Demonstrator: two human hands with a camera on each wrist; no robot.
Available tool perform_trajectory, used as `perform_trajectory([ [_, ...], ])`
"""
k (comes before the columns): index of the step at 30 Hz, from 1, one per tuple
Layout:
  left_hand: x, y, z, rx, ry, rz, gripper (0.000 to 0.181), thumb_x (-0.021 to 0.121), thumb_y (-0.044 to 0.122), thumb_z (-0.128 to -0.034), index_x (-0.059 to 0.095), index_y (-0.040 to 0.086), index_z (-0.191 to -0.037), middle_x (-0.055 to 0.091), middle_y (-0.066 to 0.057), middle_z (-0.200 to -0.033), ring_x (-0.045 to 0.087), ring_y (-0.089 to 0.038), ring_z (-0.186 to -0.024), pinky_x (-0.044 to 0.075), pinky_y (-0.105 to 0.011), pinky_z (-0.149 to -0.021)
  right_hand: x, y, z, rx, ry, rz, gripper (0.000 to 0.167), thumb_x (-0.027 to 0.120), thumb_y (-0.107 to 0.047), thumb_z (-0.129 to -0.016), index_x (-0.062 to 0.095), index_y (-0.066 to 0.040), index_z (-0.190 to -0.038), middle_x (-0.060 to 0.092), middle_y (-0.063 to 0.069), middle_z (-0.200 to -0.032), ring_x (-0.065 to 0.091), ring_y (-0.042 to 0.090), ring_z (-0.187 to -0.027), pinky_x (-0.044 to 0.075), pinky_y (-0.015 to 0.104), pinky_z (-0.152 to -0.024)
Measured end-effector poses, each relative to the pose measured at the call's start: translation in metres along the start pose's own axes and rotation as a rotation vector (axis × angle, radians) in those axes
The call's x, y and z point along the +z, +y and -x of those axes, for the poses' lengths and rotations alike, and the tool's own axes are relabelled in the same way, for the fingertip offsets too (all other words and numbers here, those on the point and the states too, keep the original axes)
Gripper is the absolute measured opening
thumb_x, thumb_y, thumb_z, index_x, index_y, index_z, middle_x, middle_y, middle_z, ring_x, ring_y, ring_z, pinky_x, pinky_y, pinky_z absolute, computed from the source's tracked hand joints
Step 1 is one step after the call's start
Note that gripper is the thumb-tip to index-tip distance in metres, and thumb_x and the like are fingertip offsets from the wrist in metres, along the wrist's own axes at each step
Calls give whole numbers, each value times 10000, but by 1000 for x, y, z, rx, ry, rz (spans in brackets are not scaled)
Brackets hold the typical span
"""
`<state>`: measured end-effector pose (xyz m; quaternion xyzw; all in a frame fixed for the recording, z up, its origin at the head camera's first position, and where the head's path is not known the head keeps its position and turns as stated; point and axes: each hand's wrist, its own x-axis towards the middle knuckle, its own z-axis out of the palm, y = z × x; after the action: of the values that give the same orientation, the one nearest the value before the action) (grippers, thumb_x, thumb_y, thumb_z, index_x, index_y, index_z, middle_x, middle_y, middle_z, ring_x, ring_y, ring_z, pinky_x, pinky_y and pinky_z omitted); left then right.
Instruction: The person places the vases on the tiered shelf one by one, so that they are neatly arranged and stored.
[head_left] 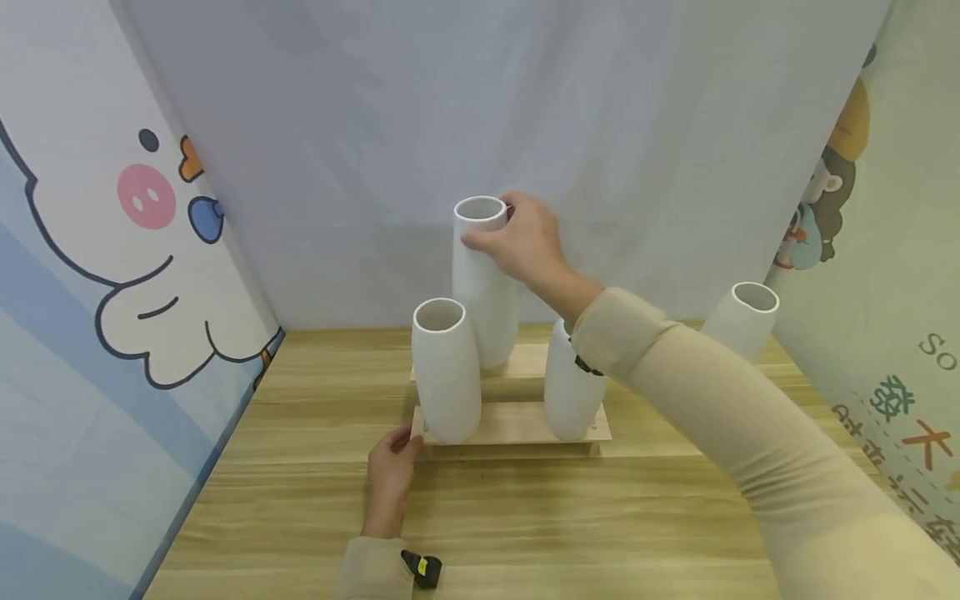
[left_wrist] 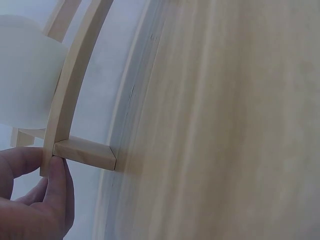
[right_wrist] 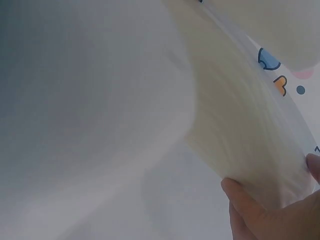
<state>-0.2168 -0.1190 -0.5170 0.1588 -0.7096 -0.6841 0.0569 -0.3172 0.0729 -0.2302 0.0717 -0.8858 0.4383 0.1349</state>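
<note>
While the wooden rack (head_left: pixel 517 423) is being pinched by the left hand (head_left: pixel 392 471), the rear vase (head_left: pixel 483 292), long axis near-vertical, mouth upward, is being gripped over the rear slat (head_left: pixel 532 358) by the right hand (head_left: pixel 528 237)

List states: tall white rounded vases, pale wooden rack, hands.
Pale wooden two-slat rack: upright, front slat bearing two vases
Rear tall white rounded vase: upright, open-topped, gripped near rim; slat contact unclear
Front-left vase: upright, open-topped
Front-right vase: upright, rim mostly hidden
Far-right vase: open-topped, base hidden
Left hand: pinching rack's left end
Right hand: gripping rear vase
</note>
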Motion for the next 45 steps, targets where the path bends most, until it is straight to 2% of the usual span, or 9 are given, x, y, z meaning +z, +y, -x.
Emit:
perform_trajectory([
  [9,1,0,0,1,16,-10,368,570,47,-974,516,-128,-1293,538,-304,-1274,520,-399,-1163,420,-480,-983,15,-7,0,15,2,-25,530,849,-249,-766,601,-23,-1176,633,67,-1054,592,194,-945,515,279,-783],
  [22,-2,-3,-2,34,20,-28,347,562,43,-972,540,-127,-1274,555,-287,-1232,537,-371,-1115,469,-409,-900,35,-13,0,8,-4,-38,568,847,-240,-767,585,-8,-1214,565,99,-1097,537,219,-1007,500,275,-798],
  [31,-1,-3,-2,33,19,-29,333,552,33,-976,542,-121,-1272,552,-281,-1233,531,-370,-1119,456,-430,-918,42,-18,-1,2,-19,-26,579,841,-251,-779,576,-13,-1235,556,93,-1115,534,209,-1009,494,262,-803],
  [39,1,-5,-2,35,32,-24,330,576,31,-962,552,-130,-1249,568,-279,-1209,546,-349,-1092,478,-354,-865,47,-22,0,-7,-22,-17,586,843,-264,-772,582,-15,-1233,557,94,-1109,522,213,-1022,471,276,-830],
  [45,1,-3,-3,32,40,-19,331,577,27,-961,553,-127,-1252,567,-278,-1209,546,-345,-1089,476,-344,-857,47,-22,0,-5,-16,-21,594,837,-269,-777,573,-14,-1244,556,92,-1113,517,212,-1029,476,280,-828],
])
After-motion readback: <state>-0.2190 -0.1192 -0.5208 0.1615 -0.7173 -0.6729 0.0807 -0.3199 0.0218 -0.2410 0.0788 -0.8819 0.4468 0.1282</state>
